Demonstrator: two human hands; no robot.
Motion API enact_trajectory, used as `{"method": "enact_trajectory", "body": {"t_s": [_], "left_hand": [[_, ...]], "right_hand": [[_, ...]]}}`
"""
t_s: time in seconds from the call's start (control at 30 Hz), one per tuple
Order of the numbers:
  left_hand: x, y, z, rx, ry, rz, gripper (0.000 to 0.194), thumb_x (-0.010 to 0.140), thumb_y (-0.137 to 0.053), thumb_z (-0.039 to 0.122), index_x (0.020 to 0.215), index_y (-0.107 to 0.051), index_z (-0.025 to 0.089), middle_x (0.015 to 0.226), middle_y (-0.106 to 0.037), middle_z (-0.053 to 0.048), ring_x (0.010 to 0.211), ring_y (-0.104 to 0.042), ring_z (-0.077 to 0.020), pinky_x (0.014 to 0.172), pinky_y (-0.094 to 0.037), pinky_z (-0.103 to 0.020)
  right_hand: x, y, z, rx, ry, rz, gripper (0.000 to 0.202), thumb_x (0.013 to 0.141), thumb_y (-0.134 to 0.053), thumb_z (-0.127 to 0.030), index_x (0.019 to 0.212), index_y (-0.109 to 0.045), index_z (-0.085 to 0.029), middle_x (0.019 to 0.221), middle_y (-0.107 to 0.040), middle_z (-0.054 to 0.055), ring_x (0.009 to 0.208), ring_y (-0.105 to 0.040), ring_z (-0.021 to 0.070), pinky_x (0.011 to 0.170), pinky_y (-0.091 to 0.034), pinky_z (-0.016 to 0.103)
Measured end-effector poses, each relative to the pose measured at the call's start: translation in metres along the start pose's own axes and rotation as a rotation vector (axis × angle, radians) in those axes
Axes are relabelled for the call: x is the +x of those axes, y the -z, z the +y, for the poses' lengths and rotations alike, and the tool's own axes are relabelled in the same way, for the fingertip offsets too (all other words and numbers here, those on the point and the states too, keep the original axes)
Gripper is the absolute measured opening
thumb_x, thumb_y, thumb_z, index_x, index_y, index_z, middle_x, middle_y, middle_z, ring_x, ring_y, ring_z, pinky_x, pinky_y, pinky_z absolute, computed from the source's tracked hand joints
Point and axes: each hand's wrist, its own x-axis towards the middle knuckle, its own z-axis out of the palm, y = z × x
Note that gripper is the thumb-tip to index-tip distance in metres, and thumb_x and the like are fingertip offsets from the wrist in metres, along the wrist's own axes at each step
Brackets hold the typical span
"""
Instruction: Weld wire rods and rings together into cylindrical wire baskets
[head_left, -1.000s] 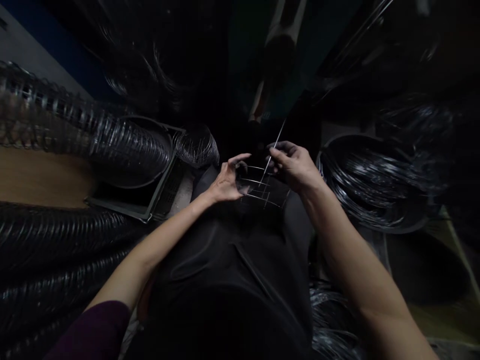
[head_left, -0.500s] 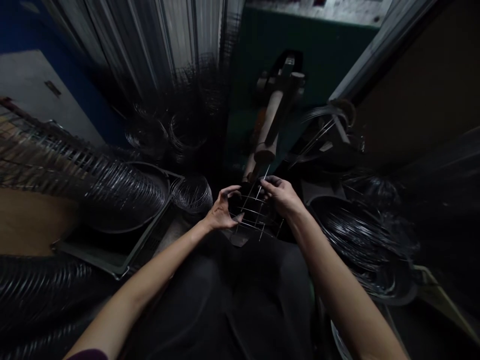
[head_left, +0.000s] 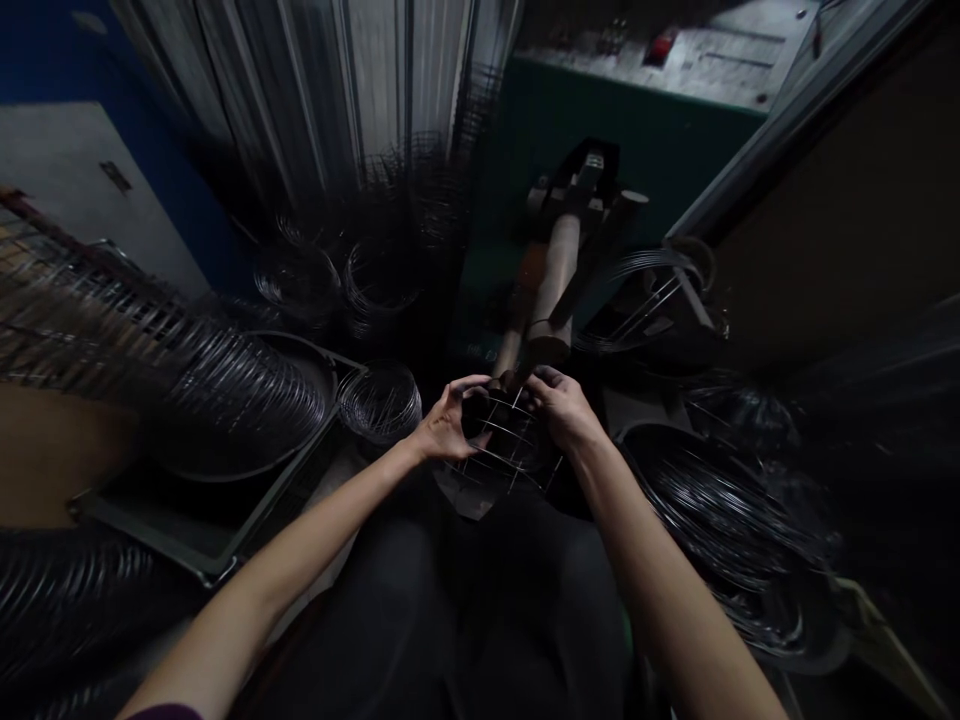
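Note:
Between my hands is a small round wire frame (head_left: 511, 433) of thin bright crossing wires, just under the tips of a machine's metal rods. My left hand (head_left: 452, 422) curves around the frame's left side, thumb low and fingers above, gripping it. My right hand (head_left: 564, 408) pinches a thin straight wire (head_left: 517, 397) at the frame's upper right, its fingertips dark with grime. The thick pale rod (head_left: 559, 275) of the green machine (head_left: 652, 140) reaches down just above my right fingers. The exact contact between wire and rod is too dark to make out.
At left, a long stack of wire rings (head_left: 247, 390) lies over a dark green crate (head_left: 225, 550). A wire bundle (head_left: 381, 402) stands beside it. To the right, a dark basin holds coiled wires (head_left: 712, 490). More wire rings (head_left: 382, 280) sit behind, by corrugated metal sheeting (head_left: 390, 80).
The view has tilted up slightly, showing more of the machine's top. My right hand and its wire have come in closer under the rods, and the frame has turned a little.

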Motion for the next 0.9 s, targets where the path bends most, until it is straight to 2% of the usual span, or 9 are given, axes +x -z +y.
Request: {"method": "enact_trajectory", "body": {"t_s": [0.33,0.5,0.67,0.9], "left_hand": [[0.014,0.002,-0.005,-0.050,0.003,-0.006,0.079,0.066,-0.068,0.020,0.131,-0.024,0.019,0.110,-0.051,-0.011,0.096,-0.060,-0.0216,0.084,-0.051,-0.039],[0.016,0.002,-0.010,-0.069,0.016,-0.012,0.080,0.065,-0.068,0.018,0.131,-0.023,0.019,0.105,-0.053,-0.009,0.095,-0.060,-0.0207,0.084,-0.050,-0.038],[0.018,0.006,-0.007,-0.090,0.026,-0.035,0.079,0.065,-0.068,0.017,0.130,-0.023,0.018,0.102,-0.053,-0.008,0.095,-0.059,-0.0208,0.083,-0.050,-0.038],[0.023,0.009,-0.014,-0.066,-0.024,-0.027,0.081,0.065,-0.068,0.020,0.130,-0.021,0.020,0.099,-0.054,-0.005,0.090,-0.059,-0.0183,0.081,-0.050,-0.036]], "right_hand": [[0.010,0.000,-0.004,-0.005,0.014,0.048,0.040,0.049,-0.080,-0.038,0.072,-0.054,-0.017,0.048,-0.053,-0.005,0.041,-0.044,0.0058,0.040,-0.032,0.018],[0.014,-0.002,-0.004,-0.006,0.055,0.018,0.037,0.050,-0.078,-0.035,0.073,-0.056,-0.016,0.047,-0.051,-0.006,0.042,-0.043,0.0061,0.041,-0.032,0.019],[0.011,-0.007,-0.007,-0.023,0.019,0.046,0.038,0.049,-0.078,-0.036,0.073,-0.058,-0.016,0.048,-0.053,-0.005,0.040,-0.040,0.0057,0.039,-0.030,0.020],[0.017,-0.007,-0.002,-0.014,0.062,0.033,0.036,0.050,-0.078,-0.037,0.068,-0.054,-0.017,0.048,-0.050,-0.006,0.040,-0.040,0.0054,0.041,-0.032,0.021]]}}
